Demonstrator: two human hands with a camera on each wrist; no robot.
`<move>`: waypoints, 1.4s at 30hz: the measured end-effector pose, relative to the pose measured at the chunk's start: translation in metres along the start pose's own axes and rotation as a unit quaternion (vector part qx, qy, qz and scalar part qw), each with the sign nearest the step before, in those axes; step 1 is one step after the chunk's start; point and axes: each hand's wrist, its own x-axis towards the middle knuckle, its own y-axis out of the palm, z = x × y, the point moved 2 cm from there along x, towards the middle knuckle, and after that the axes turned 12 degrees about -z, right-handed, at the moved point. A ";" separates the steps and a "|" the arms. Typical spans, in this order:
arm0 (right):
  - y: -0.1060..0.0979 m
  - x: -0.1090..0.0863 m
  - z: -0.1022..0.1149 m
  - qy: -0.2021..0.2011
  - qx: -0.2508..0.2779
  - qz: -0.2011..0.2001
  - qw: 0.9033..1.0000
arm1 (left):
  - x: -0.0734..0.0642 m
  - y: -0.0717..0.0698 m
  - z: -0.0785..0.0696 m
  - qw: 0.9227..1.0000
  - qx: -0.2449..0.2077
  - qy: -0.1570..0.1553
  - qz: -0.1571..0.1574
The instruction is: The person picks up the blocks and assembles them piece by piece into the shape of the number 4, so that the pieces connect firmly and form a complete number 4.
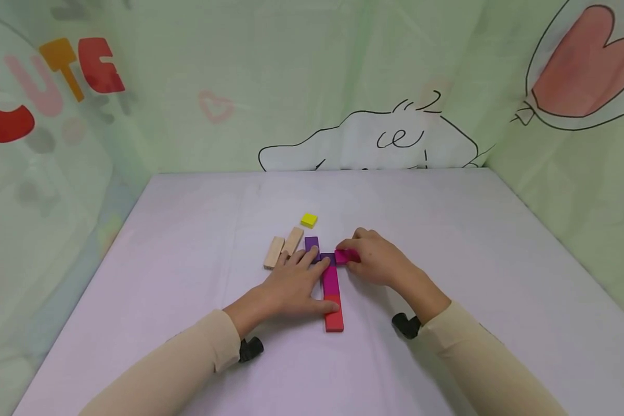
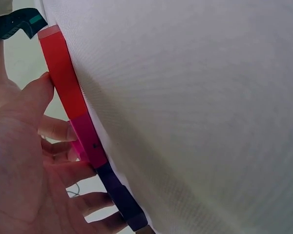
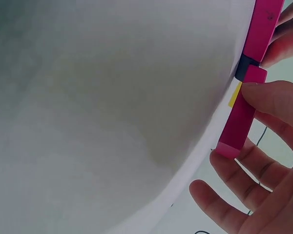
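Note:
My right hand (image 1: pixel 377 257) pinches a magenta wooden block (image 1: pixel 345 256) between thumb and fingers, its near end right beside a dark purple block (image 1: pixel 329 258). In the right wrist view the thumb presses along the side of this magenta block (image 3: pixel 237 119). My left hand (image 1: pixel 293 289) spreads over a line of blocks lying on the table. Its thumb rests on a red block (image 1: pixel 334 322), its index fingertip on the dark purple block, and another finger on a purple block (image 1: pixel 311 242). Between red and dark purple lies a second magenta block (image 1: pixel 330 281).
Two plain wooden blocks, one nearer (image 1: pixel 274 252) and one farther (image 1: pixel 293 238), lie left of the purple block. A small yellow block (image 1: pixel 309 219) sits behind them on the white table (image 1: pixel 447 214). Printed cloth walls (image 1: pixel 197 69) enclose the table's back and sides.

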 end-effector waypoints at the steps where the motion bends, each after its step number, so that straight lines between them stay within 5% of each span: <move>1: 0.000 0.000 0.000 -0.001 0.000 0.001 1.000 | 0.000 0.000 0.000 1.000 0.000 0.000 0.000; 42: 0.008 0.002 0.003 -0.008 -0.014 0.006 1.000 | 0.001 0.000 0.000 1.000 -0.003 -0.005 0.000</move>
